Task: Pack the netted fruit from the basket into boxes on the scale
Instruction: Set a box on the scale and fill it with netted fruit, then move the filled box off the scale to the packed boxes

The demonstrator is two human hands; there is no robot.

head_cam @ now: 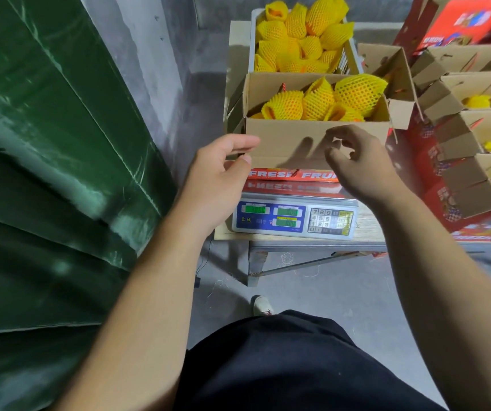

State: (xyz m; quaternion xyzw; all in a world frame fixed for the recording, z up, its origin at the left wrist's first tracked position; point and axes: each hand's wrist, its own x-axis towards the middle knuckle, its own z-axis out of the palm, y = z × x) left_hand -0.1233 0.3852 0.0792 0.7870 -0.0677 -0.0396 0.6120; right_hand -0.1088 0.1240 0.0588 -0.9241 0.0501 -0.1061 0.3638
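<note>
Reaching w/ left hand [220, 170], fingers apart, right hand [354, 161] loosely curled, empty, toward brown cardboard box [285, 137] of soft, squashy yellow foam-netted fruit [318, 99]; prob. heavy, gripping low at sides.

We see the box [315, 140] of netted fruit [318, 99] on the scale [294, 216], just beyond both hands: left grip [223, 173] loosely open at its corner, right grip [354, 155] curled, empty.

A green tarp [45, 161] hangs in folds on the left against a grey wall [155, 60]. A metal table frame [297, 262] stands on the concrete floor [342, 295]. A pale shoe [262, 305] shows above black trousers [297, 369]. Thin threads [217, 287] lie on the floor.
</note>
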